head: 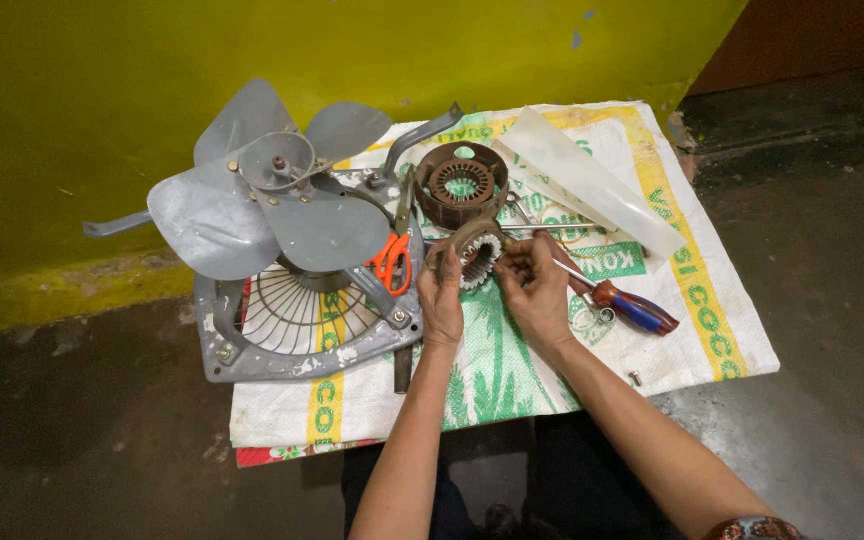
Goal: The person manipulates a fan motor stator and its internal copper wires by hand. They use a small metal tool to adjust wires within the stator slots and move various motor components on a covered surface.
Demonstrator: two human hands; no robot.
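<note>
Both hands, left hand (441, 293) and right hand (535, 290), grip a ring-shaped stator (476, 255) between them, its bore seemingly facing the person.

Both hands, left hand (442, 295) and right hand (537, 295), hold a stator ring (476, 255) over a woven sack (512, 370) spread on the floor (832, 300). Fan frame (302, 335) with blades (272, 195) sits left, scissors (392, 262) just beside; motor housing (460, 182) lies behind, screwdriver (627, 305) right.

Left hand (442, 297), right hand (535, 293) grip motor stator (476, 256) above sack (512, 370).
</note>
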